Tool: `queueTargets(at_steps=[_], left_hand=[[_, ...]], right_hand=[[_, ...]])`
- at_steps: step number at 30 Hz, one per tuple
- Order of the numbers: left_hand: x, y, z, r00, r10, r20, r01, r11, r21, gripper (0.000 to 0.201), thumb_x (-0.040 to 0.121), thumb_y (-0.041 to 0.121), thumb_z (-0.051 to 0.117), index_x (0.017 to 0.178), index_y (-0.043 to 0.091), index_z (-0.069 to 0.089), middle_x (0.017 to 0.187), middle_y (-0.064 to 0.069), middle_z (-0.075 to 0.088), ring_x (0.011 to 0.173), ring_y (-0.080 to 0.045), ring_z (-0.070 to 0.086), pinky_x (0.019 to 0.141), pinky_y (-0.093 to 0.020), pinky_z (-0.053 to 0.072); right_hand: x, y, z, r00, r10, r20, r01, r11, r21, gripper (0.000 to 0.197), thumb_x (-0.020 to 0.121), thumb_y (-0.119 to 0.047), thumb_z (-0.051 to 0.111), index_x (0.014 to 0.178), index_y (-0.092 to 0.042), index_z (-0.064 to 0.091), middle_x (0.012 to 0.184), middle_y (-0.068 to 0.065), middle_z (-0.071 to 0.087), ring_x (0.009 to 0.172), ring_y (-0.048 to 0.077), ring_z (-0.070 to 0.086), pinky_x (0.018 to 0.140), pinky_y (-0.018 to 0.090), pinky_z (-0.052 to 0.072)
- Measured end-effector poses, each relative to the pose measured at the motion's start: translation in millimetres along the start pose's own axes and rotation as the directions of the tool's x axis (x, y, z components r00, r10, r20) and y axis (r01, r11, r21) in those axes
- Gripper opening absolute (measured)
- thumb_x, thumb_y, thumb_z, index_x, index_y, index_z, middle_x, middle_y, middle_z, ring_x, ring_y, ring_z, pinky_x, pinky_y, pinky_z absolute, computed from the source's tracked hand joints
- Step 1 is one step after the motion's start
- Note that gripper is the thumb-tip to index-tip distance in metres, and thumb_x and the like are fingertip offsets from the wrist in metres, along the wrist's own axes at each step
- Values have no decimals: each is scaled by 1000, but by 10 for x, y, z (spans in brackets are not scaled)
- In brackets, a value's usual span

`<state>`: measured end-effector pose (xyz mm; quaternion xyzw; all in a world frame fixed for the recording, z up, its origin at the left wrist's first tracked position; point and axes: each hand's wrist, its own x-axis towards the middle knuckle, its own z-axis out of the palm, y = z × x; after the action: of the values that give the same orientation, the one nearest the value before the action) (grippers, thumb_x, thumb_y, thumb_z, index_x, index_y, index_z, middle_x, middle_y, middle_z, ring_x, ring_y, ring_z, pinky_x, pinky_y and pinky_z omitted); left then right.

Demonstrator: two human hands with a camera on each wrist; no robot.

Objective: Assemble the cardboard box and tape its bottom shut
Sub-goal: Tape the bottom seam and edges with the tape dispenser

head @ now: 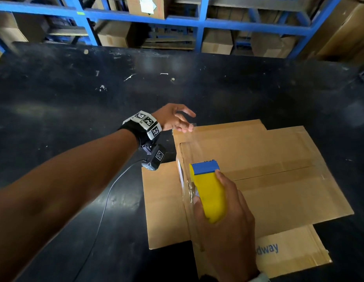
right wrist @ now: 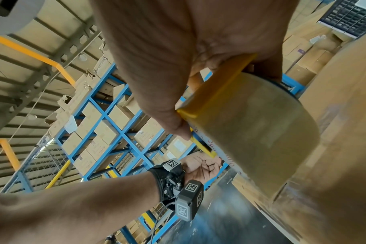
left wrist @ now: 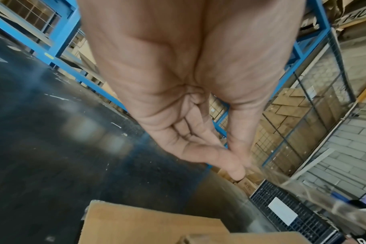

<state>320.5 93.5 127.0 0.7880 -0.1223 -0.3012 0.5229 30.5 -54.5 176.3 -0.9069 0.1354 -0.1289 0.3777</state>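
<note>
cardboard fills the 4 o'clock part of the head view: the cardboard box [head: 268, 180] sits on the black table [head: 75, 98], closed bottom flaps facing up, loose flaps spread flat around it. the right hand [head: 223, 218] is wrapped around the yellow tape dispenser [head: 209, 190], fingers curled over its body, blue blade end pointing toward 12 o'clock. the right wrist view shows the roll of clear tape [right wrist: 255, 128] sitting under that yellow frame, close against the cardboard. a stretch of clear tape [head: 186, 151] runs from the dispenser up along the box's left edge to the left hand [head: 175, 119] at 11 o'clock of the box. that hand pinches the tape end between thumb and fingertips just off the far corner, other fingers loosely spread. blue shelving [head: 197, 23] stacked with cartons stands behind the table at 12 o'clock.
</note>
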Motion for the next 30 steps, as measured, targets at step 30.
queueTargets(at_steps=[30], left_hand=[[242, -667, 224, 970, -244, 11, 244, 969, -37, 48, 90, 23, 80, 133, 16, 61, 93, -5, 69, 93, -19, 70, 87, -29, 61]], right_hand=[[239, 121, 245, 983, 98, 156, -90, 994, -55, 66, 78, -36, 76, 139, -34, 50, 101, -5, 59, 85, 15, 56, 72, 29, 46]])
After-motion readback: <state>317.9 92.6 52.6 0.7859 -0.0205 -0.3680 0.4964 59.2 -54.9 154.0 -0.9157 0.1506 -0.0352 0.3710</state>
